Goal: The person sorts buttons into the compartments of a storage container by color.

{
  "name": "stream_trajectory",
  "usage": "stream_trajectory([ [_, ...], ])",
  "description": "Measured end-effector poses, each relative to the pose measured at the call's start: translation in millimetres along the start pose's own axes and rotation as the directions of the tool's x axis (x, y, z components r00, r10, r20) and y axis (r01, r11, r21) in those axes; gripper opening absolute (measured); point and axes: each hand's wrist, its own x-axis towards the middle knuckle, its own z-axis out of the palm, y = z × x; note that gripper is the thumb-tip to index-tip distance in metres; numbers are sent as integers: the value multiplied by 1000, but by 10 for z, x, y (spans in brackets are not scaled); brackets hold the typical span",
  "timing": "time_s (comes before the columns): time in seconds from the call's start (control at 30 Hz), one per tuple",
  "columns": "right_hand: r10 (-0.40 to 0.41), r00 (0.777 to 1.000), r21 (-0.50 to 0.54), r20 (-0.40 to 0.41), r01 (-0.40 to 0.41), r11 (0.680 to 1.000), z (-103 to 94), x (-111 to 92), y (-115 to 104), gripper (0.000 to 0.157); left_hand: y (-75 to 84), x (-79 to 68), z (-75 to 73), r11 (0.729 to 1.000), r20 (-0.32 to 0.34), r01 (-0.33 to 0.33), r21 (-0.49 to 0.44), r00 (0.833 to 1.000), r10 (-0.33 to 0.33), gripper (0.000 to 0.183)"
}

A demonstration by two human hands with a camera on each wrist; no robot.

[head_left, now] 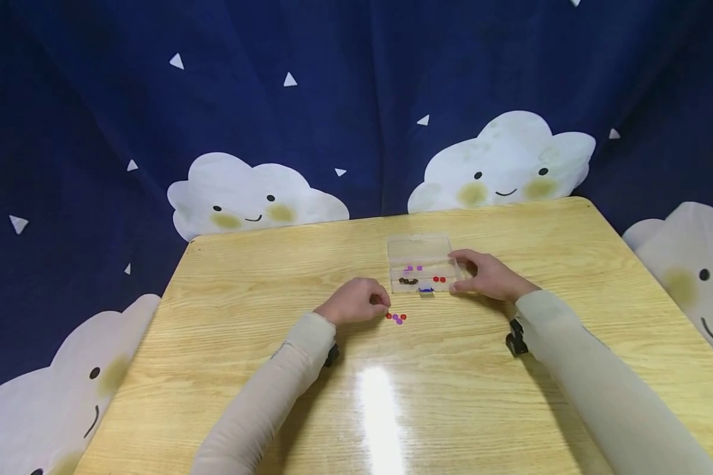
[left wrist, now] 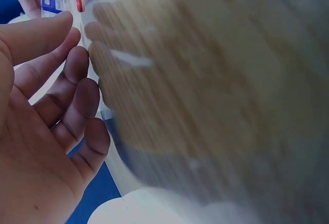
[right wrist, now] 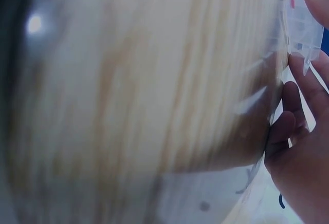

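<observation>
Where the tabletop [head_left: 261, 277] stretches away on both sides, I have room to move, its far edge near the raised lid [head_left: 418, 249] of the clear plastic box [head_left: 428, 272]. My right grip [head_left: 493, 276] holds that box by its right end, thumb and fingers spread; my left grip [head_left: 356, 300], loosely curved and released, has fingertips just beside red and purple buttons [head_left: 395, 316].

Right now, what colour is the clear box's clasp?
The clasp is blue, clearest in the left wrist view.

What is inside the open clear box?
The clear box holds purple pieces, dark pieces and red pieces. The right hand covers bits of its right edge; anything behind it there cannot be seen.
</observation>
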Motion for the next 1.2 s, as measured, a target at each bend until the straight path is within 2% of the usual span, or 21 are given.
stream_trajectory([
  [0.37, 6, 1000, 12, 4, -6, 1000, 18, -1, -19, 75, 20, -4, 18, 999, 22, -32, -23, 999, 33, 13],
  [0.77, 12, 1000, -20, -9, -12, 1000, 4, 15, -29, 79, 0, 6, 36, 997, 12, -62, -55, 998, 62, 13],
  [1.2, 13, 1000, 26, -8, -12, 1000, 3, 10, 6, 78, 26, 27, 13, 996, 29, -62, -68, 998, 64, 7],
])
